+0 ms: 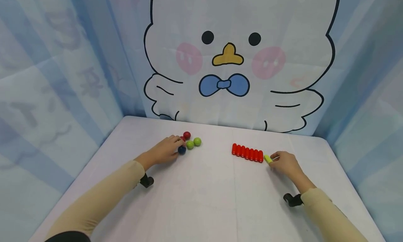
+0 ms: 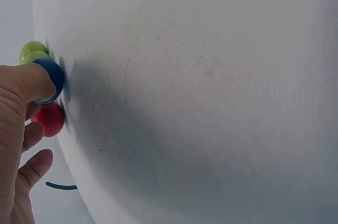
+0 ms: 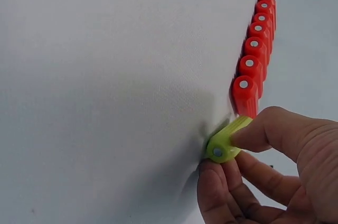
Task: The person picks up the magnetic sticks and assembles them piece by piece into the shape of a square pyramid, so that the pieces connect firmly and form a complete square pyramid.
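My left hand [image 1: 167,150] pinches a dark blue ball [image 2: 52,80] between thumb and fingers, close over the table. Right beside it lie two red balls [image 1: 187,135], one partly hidden by the fingers, and two green balls [image 1: 197,141]. On the other side, my right hand [image 1: 284,163] pinches a short yellow-green stick [image 3: 224,142] with a pale round dot on its end. The stick is tilted and sits at the right end of a row of several red sticks [image 1: 247,153]. Those red sticks [image 3: 248,87] lie side by side, each with a pale dot on its end.
Beneath everything is a white-covered table [image 1: 201,200] with a rounded back corner on each side. A curtain with a cartoon bird [image 1: 239,109] hangs behind it, and blue-white curtains [image 1: 47,95] flank it. Black wrist mounts [image 1: 146,181] stick out under both forearms.
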A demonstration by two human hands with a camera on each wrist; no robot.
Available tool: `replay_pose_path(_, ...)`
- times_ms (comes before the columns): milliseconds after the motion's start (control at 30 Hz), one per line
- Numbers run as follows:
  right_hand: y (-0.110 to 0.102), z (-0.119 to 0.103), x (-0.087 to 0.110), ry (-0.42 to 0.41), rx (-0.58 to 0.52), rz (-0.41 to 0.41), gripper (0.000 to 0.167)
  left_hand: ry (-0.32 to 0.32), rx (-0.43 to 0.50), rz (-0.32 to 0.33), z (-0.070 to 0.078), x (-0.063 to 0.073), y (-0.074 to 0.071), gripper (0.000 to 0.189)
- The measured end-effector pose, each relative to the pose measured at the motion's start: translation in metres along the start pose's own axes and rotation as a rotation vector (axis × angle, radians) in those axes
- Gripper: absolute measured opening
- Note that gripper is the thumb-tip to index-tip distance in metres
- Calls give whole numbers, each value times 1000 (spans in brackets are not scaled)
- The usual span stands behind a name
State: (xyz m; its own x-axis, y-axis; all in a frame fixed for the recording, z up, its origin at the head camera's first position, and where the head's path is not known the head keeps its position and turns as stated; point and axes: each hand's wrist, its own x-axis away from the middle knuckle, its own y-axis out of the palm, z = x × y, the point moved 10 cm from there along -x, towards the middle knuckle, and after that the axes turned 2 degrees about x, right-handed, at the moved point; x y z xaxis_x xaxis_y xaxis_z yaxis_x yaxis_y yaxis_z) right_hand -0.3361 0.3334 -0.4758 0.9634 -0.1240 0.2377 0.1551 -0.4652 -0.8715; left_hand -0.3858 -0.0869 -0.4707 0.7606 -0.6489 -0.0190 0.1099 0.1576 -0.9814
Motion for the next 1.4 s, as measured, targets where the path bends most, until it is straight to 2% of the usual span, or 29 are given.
replay_pose_path(300, 3, 6, 7, 1, -18, -61, 36, -20, -8, -29, 4, 3, -1, 45)
replay_pose_path(767, 6, 11, 17, -11, -59, -86, 36, -39, 19, -52, 11, 4, 5, 48)
replay_pose_path(1133, 15, 5, 24, -38, -94, -93, 33, 16, 43, -67, 28, 9, 8, 48)
replay_pose_path(1400, 20, 0, 27, -60, -93, -102, 30, -26, 89, -94, 34, 8, 13, 46)
